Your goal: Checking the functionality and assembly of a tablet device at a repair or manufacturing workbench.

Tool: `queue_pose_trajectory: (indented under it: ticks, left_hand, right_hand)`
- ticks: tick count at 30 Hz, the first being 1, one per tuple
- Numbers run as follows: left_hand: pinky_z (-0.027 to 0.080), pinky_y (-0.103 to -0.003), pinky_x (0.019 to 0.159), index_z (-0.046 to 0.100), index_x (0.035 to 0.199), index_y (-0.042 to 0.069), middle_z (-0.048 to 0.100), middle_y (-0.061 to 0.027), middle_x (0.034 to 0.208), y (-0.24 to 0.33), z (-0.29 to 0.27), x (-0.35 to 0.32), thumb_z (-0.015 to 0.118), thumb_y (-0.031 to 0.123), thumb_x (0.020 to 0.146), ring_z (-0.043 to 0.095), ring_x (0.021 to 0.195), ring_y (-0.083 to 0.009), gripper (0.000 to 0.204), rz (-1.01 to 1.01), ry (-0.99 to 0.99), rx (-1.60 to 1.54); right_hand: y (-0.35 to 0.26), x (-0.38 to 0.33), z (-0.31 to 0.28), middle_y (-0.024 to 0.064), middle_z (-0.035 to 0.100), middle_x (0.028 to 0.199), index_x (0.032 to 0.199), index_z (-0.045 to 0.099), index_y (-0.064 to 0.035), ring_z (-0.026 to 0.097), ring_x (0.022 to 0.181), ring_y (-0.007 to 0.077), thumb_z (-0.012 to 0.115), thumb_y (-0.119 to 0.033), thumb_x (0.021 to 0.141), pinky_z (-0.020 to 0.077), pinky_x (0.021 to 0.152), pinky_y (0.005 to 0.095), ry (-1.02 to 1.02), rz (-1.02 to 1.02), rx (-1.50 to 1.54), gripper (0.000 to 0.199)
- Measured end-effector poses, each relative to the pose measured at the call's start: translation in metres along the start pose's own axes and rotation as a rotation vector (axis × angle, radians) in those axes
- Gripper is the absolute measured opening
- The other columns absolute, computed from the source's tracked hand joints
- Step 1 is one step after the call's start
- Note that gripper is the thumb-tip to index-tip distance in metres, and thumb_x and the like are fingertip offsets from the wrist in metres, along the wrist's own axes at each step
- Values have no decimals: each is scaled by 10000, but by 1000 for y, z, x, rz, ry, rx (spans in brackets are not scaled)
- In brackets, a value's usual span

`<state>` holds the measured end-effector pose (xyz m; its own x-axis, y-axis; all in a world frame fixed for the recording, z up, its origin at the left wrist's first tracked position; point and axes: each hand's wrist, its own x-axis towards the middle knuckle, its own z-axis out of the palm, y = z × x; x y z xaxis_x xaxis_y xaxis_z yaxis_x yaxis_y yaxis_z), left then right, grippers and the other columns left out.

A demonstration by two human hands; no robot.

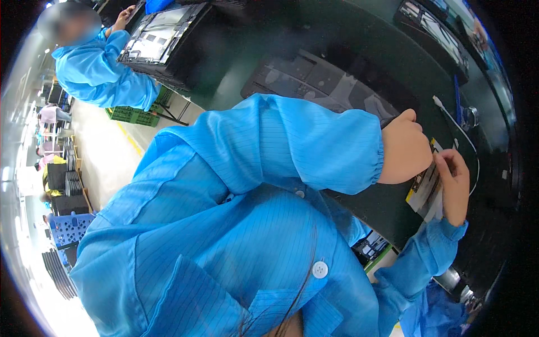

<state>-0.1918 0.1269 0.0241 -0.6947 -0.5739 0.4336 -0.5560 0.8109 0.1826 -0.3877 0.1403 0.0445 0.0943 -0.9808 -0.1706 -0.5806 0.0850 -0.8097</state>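
My left hand (407,147) reaches across the dark green table with its fingers curled; what they hold, if anything, is hidden behind the back of the hand. Close beside it, my right hand (456,182) pinches thumb and finger together at the upper edge of a flat yellow and black packet (416,196) with a clear part. The fingertips of both hands almost meet there. A dark flat laptop-like panel (306,76) with film on it lies beyond my left forearm.
A white cable (461,130) curves past my right hand, near a blue pen-like stick (457,98). Stacked dark panels (163,42) stand at the far left beside a co-worker in blue (101,73). More panels (432,28) lie far right. A blue basket (72,227) is at left.
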Motion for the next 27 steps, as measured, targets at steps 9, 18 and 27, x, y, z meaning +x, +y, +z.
queue_pose_trajectory:
  ticks: [9,18,27]
  left_hand:
    - [378,-334,641,561,673,101,558,-55,687,11,12,19,554,210,671,539,698,-204,109,83,339,-112]
    - [345,-321,645,588,568,144,562,-20,639,11,-2,16,569,198,625,534,671,-183,81,-12,133,55]
    - [326,-344,668,598,541,160,555,-1,625,18,7,18,573,211,593,517,655,-167,76,35,269,-6]
  right_hand:
    - [7,-6,-1,-15,540,770,1052,498,-56,454,650,46,556,-151,822,361,582,177,-101,129,501,255]
    - [16,-4,-3,1,565,803,1056,470,-77,478,619,53,564,-132,812,357,540,169,-36,150,486,267]
    - [25,5,-9,17,569,789,1066,464,-44,512,651,71,588,-124,798,403,566,193,-232,64,499,305]
